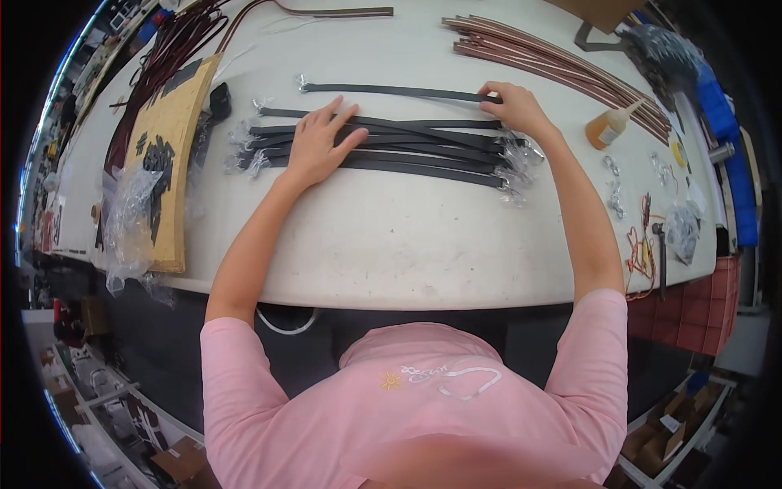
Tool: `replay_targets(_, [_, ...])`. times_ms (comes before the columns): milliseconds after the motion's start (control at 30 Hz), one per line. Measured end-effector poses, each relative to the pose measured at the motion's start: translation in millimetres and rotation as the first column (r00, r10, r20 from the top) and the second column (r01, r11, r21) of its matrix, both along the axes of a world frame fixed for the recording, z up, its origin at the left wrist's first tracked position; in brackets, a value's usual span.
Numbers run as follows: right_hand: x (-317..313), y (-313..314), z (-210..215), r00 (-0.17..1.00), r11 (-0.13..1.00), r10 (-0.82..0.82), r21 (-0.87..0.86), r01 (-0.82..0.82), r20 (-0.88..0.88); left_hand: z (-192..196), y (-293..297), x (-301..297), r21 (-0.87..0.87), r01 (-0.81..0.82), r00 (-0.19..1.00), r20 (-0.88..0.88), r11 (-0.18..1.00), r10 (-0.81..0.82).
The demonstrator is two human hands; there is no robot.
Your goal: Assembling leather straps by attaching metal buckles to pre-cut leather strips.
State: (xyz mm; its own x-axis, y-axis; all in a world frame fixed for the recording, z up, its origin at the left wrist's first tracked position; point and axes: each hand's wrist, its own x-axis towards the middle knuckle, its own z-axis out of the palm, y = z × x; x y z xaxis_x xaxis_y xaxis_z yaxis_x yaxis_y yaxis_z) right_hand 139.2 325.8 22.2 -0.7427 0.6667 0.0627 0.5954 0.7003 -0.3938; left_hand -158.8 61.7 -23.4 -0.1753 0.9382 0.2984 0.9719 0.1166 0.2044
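My left hand (319, 145) lies with spread fingers over the left part of a pile of flat black straps (432, 162). These straps run left to right, some crossing, and their ends are wrapped in clear plastic (515, 159). Beyond the pile lies a separate black strap (391, 90), with a plastic-wrapped end at its left. At its right end, my right hand (515, 110) has its fingers closed on it; that end is hidden under the fingers.
A yellow board (177, 224) with black pieces and clear plastic stands left on the white table (391, 253). Brown strips (554, 69) lie at the far right. Nearer are an amber bottle with a nozzle (607, 129), orange wires (642, 253) and a plastic bag (683, 232).
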Motion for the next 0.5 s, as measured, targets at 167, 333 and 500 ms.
replay_targets(167, [-11.2,-40.9,35.6,0.987,0.979,0.103,0.19,-0.079,-0.122,40.5,44.7,39.1,0.228,0.157,0.987,-0.049,0.961,-0.15])
replay_targets(333, [-3.9,-102.2,99.0,0.958,0.915,0.266,0.34,-0.216,-0.109,64.1,77.3,34.1,0.085,0.258,0.944,0.188,0.962,-0.27])
replay_targets(500, [44.4,-125.1,136.4,0.905,0.767,0.382,0.61,-0.2,-0.184,95.2,13.8,-8.7,0.403,0.035,0.971,0.203,0.914,-0.127])
